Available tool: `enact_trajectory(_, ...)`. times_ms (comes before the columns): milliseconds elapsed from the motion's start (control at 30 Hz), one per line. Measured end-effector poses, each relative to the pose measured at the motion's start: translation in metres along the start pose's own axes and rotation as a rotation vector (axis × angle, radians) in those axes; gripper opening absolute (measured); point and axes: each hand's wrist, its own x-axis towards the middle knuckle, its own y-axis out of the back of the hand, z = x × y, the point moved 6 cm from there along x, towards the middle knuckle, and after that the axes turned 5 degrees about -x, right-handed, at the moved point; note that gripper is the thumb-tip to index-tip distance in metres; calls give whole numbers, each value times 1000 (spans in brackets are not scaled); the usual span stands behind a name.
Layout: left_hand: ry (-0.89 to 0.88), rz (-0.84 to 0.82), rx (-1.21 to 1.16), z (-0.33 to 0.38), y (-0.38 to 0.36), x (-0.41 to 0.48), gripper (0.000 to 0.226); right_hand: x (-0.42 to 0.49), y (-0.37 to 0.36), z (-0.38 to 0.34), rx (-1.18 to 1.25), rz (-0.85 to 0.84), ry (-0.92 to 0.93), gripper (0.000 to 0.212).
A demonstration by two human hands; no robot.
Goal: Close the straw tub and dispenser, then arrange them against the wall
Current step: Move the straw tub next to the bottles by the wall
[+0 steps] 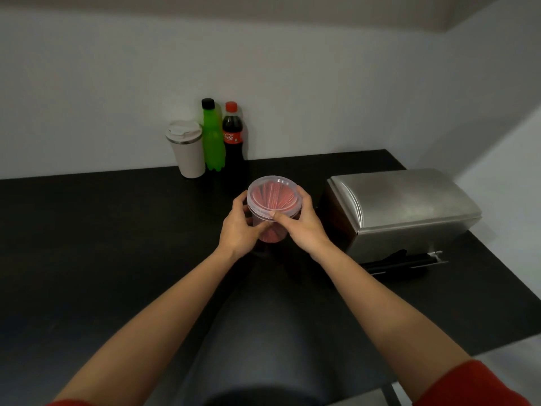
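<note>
A clear plastic straw tub [273,200] full of red straws stands near the middle of the black table, with its clear lid on top. My left hand [241,227] wraps the tub's left side. My right hand [301,224] grips the right side, thumb pressed on the lid's front rim. The steel straw dispenser [409,206] sits to the right with its curved lid down. Black straws [401,260] lie in its front tray.
Against the white wall at the back stand a cream travel cup [187,149], a green bottle [213,136] and a cola bottle [233,136]. The black table [102,230] ends at a right edge beside the dispenser.
</note>
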Motion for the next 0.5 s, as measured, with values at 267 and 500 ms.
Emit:
enact_trajectory(267,-8,53,1,-4,2,42,85,38,-19,13,254,46,-113,100)
enact_trajectory(500,46,-22,29,-20,7,75,79,57,-23,18,306,87,-116,87)
